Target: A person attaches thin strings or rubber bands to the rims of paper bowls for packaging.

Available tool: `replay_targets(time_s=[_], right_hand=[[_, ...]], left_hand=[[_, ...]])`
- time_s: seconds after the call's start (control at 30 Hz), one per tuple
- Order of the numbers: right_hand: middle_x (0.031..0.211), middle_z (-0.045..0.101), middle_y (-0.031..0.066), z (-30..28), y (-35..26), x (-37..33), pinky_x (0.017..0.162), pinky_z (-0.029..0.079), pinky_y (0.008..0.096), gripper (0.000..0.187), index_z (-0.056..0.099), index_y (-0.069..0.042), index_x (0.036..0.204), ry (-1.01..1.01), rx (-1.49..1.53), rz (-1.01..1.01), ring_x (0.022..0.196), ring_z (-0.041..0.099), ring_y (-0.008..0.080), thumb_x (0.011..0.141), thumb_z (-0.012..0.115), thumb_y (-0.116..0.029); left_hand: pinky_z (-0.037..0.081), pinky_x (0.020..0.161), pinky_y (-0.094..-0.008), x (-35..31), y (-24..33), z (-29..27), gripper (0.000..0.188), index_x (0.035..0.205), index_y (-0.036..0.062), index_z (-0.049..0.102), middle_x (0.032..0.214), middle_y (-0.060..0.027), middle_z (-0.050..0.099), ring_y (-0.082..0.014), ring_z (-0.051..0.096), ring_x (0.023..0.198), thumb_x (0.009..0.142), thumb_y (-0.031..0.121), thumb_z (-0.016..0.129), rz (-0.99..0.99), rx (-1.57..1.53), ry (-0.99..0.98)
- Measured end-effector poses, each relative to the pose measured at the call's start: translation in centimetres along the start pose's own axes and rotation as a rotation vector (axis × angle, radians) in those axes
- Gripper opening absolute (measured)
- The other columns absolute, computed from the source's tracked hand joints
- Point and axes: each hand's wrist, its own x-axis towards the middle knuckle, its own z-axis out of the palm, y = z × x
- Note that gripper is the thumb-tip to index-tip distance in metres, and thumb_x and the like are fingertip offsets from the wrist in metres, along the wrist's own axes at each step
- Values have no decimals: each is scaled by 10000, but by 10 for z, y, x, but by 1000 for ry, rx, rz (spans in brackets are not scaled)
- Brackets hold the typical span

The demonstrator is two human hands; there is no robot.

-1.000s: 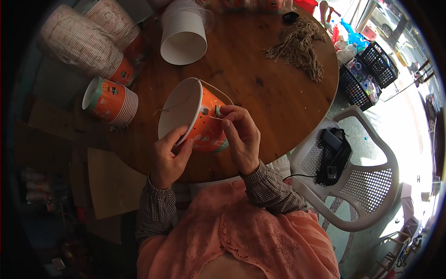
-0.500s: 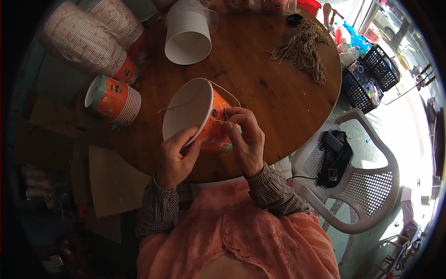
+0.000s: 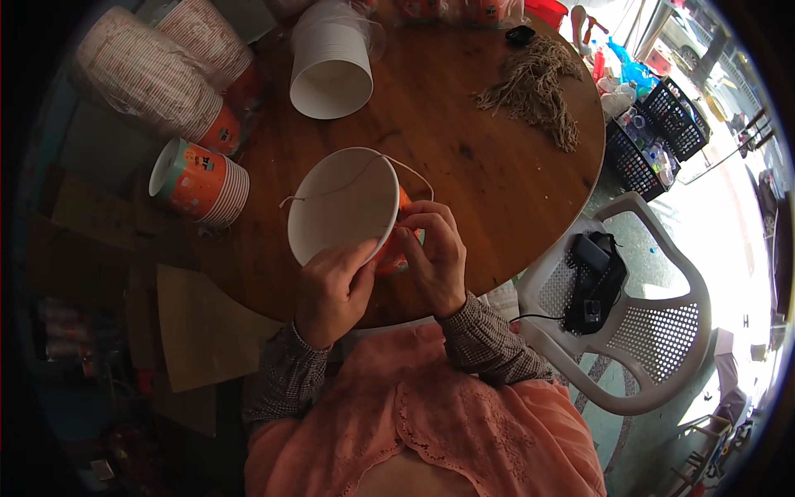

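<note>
A paper bucket point(image 3: 335, 207), white inside and orange outside, is tilted over the table with its mouth toward the left. My left hand point(image 3: 331, 290) is closed on its near rim, fingers inside the mouth and thumb outside. A thin beige cord point(image 3: 414, 170) loops over the far rim, and its loose end hangs across the mouth. At the bucket's right side, the fingertips of my right hand point(image 3: 437, 261) pinch the cord against the orange wall. The exact spot between those fingertips is partly hidden.
On the round wooden table point(image 3: 464, 215), a bundle of beige cords point(image 3: 534, 87) lies far right. White nested buckets point(image 3: 331, 87) lie at the back, orange ones point(image 3: 203, 182) at the left beside wrapped stacks point(image 3: 149, 74). A plastic chair point(image 3: 654, 331) holding black gear stands right.
My left hand has moved right and up, its fingers now deeper inside the rim. The bucket has turned slightly, showing less of its orange side. My right hand stays at that side.
</note>
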Motion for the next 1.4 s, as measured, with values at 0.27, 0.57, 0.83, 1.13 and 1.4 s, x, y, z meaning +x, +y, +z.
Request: replay_targets(time_s=[0.27, 0.57, 0.83, 1.13, 1.4], right_hand=[[1137, 593, 122, -12, 21, -13, 859, 492, 301, 104, 603, 5, 979, -27, -84, 47, 1017, 598, 198, 876, 620, 1], [1100, 603, 150, -11, 21, -15, 842, 501, 341, 119, 597, -5, 958, -26, -39, 83, 981, 624, 283, 851, 644, -26], [959, 594, 141, -31, 11, 1, 743, 498, 381, 132, 605, -18, 965, -136, -261, -5, 852, 609, 320, 844, 654, -36], [930, 611, 83, -23, -12, 53, 900, 461, 439, 226, 622, -74, 968, -261, -428, -610, 895, 606, 266, 750, 681, -78], [816, 639, 55, -4, -16, 47, 953, 407, 403, 156, 618, -85, 930, -494, -444, -308, 828, 624, 238, 796, 683, -133]], left_hand=[[502, 656, -444, 10, 3, 6, 309, 1202, 22, 581, 777, -144, 667, -340, 641, 698, 917, 139, 604, -103, 15, -171], [526, 641, -425, 42, -21, 15, 189, 1054, 35, 632, 835, -189, 671, -373, 660, 777, 906, 150, 604, -67, -87, -336], [522, 672, -394, 44, -19, 18, 42, 879, 48, 647, 819, -121, 674, -318, 648, 738, 850, 78, 642, 68, -78, -110], [506, 753, -363, 39, -21, 5, 127, 866, 60, 654, 860, -62, 681, -252, 651, 767, 743, 27, 647, 279, 173, -93], [498, 808, -389, 27, -31, 1, 176, 946, 56, 676, 865, -71, 676, -262, 651, 820, 788, -18, 648, 159, 284, 214]])
